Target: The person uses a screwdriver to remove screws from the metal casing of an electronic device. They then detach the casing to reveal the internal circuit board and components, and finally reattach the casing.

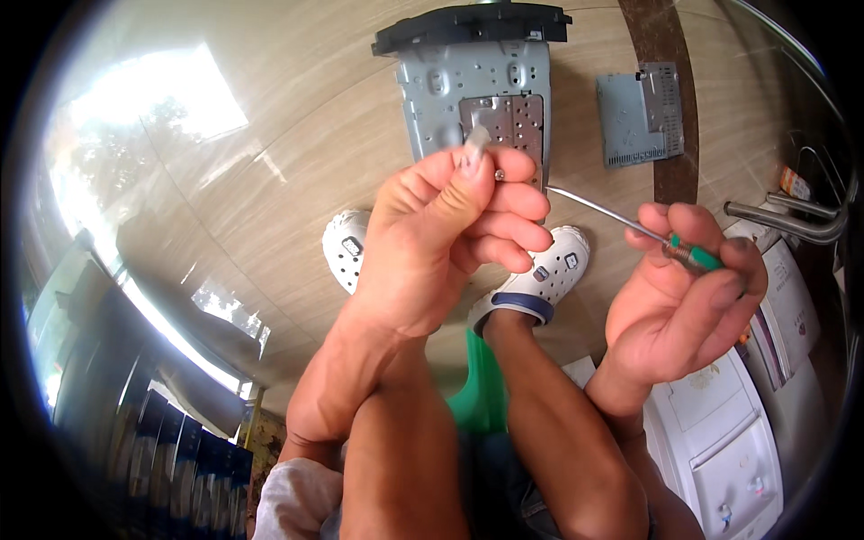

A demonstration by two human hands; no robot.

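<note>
My left hand (423, 220) is raised in front of me, with its thumb pressed against the index finger. A small see-through piece (477, 139), blurred, sticks up from that pinch. A small screw (499, 175) shows between the same hand's fingers. At the right, my right hand (679, 301) grips a screwdriver (691, 253) by its green handle. Its thin shaft points left toward my left hand, and the tip touches nothing I can make out. Beyond the left hand, a grey metal electronics unit (432, 85) with a black front frame lies on the floor, partly hidden by my fingers.
A loose grey metal plate (625, 117) lies on the tiled floor (306, 90) to the unit's right. My white clogs (549, 270) are just below the unit. White drawers (720, 432) and metal tubes (792, 220) stand at the right; a green stool (477, 396) is under me.
</note>
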